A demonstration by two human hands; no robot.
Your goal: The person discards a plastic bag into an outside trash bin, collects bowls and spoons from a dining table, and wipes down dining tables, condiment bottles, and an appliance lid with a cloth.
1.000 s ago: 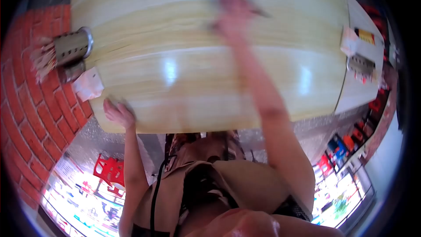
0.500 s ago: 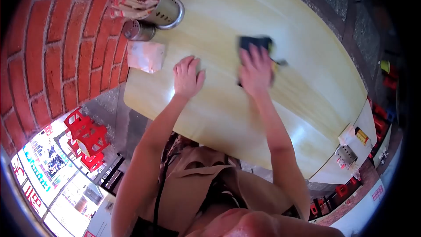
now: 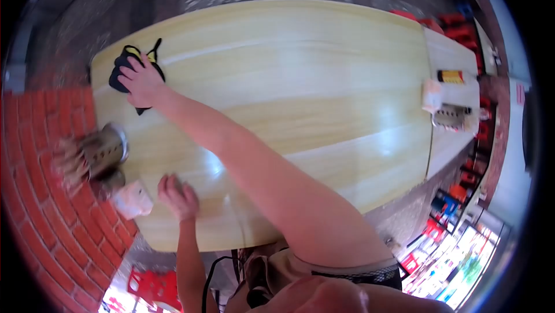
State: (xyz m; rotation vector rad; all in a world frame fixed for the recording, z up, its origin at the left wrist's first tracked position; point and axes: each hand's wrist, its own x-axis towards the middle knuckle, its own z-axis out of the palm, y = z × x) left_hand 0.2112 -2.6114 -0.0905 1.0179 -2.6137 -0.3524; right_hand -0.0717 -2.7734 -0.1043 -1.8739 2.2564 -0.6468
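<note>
My right hand [image 3: 142, 85] lies over a dark cloth with yellow edging [image 3: 118, 76], gripping it down on the far left part of the wood-patterned table [image 3: 324, 93]. The cloth is bunched, with a thin dark strap sticking out at its far side. My right arm reaches across the table. At the near left, my left hand [image 3: 179, 197] rests on the tabletop, holding nothing, its fingers slightly bent and apart. Close to its left sits a white paper packet [image 3: 133, 199], probably tissues.
A perforated metal holder [image 3: 107, 148] with wrapped chopsticks stands by the brick wall [image 3: 52, 197], beside a small metal shaker [image 3: 108, 184]. On the adjoining table [image 3: 451, 52] at right are another perforated holder [image 3: 451, 117], a white packet [image 3: 430, 94] and a yellow-red box [image 3: 451, 77]. Red stools [image 3: 153, 286] stand below.
The view has turned. My right hand has carried the cloth across the tabletop to the far left, near the wall side. My left hand stays on the table near the white packet.
</note>
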